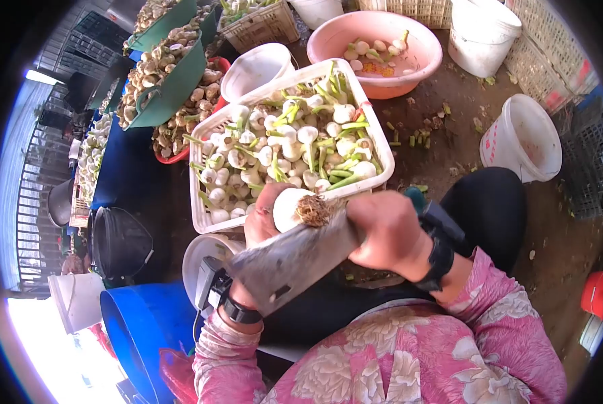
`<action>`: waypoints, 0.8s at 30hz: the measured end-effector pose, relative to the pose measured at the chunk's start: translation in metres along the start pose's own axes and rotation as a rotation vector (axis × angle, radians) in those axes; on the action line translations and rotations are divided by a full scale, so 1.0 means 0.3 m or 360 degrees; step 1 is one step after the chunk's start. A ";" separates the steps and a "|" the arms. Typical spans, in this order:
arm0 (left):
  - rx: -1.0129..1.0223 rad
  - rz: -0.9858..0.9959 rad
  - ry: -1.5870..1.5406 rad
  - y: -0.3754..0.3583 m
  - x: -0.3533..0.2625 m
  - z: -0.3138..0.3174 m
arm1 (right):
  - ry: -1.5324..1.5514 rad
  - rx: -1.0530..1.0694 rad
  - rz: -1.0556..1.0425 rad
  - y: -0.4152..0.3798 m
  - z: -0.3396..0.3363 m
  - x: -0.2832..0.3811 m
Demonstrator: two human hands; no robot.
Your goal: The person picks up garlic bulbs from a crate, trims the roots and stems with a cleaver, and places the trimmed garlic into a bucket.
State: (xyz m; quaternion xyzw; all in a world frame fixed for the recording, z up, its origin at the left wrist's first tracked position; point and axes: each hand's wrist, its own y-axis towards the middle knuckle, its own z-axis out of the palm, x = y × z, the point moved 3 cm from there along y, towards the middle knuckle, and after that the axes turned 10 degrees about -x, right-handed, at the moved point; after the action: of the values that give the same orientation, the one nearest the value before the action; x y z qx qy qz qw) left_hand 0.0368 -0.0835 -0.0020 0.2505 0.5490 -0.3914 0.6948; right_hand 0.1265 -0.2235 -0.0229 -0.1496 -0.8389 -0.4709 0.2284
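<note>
A white garlic bulb [289, 208] with brown roots is held in my left hand [261, 214], root end facing right. My right hand [387, 229] grips a broad grey cleaver [298, 261], whose blade lies across the front of the bulb, close to the roots, and hides part of my left hand. Whether the edge touches the roots I cannot tell. Just beyond both hands stands a white crate [387, 156] full of garlic bulbs with green stems.
A pink basin [409, 40] with a few bulbs stands behind the crate. White buckets [522, 138] are at right, green tubs [170, 87] of garlic at upper left, a blue barrel [146, 316] at lower left. Stem scraps [419, 140] litter the floor.
</note>
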 end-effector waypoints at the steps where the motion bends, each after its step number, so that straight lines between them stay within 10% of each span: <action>1: 0.0063 0.0026 0.0051 0.009 0.008 -0.033 | 0.0059 0.0035 0.0032 -0.003 0.001 -0.024; 3: 0.0142 0.0154 0.0117 0.000 0.027 -0.016 | 0.0136 0.0041 0.0184 -0.025 0.022 -0.057; 4: 0.0087 0.0609 0.1324 -0.002 -0.042 -0.004 | -0.0066 0.0076 0.0385 -0.054 0.041 -0.100; 6: 0.0161 0.1044 0.1024 -0.062 -0.110 0.036 | -0.0480 0.0158 0.0953 -0.052 0.042 -0.243; 7: -0.0068 0.0664 0.0673 -0.066 -0.087 0.040 | -0.0443 0.0047 0.0878 -0.049 0.039 -0.205; 14: -0.0030 0.0816 0.0977 -0.018 -0.095 -0.041 | -0.0159 -0.0012 0.0433 0.013 0.013 -0.064; 19: -0.0347 -0.0001 0.0060 -0.015 -0.036 -0.063 | 0.0054 0.0069 -0.0022 0.023 0.040 0.086; 21: -0.0393 0.0044 -0.0191 -0.025 -0.018 -0.061 | 0.0095 0.0052 -0.0020 0.023 0.061 0.077; 24: 0.0003 0.0507 0.0734 -0.031 -0.063 -0.086 | 0.0096 0.0122 0.0231 0.005 0.086 -0.023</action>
State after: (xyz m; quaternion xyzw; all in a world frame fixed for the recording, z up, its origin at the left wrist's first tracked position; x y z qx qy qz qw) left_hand 0.0129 -0.0636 0.0100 0.4167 0.6460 -0.2103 0.6040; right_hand 0.1269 -0.2008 -0.0372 -0.1868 -0.8359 -0.4251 0.2927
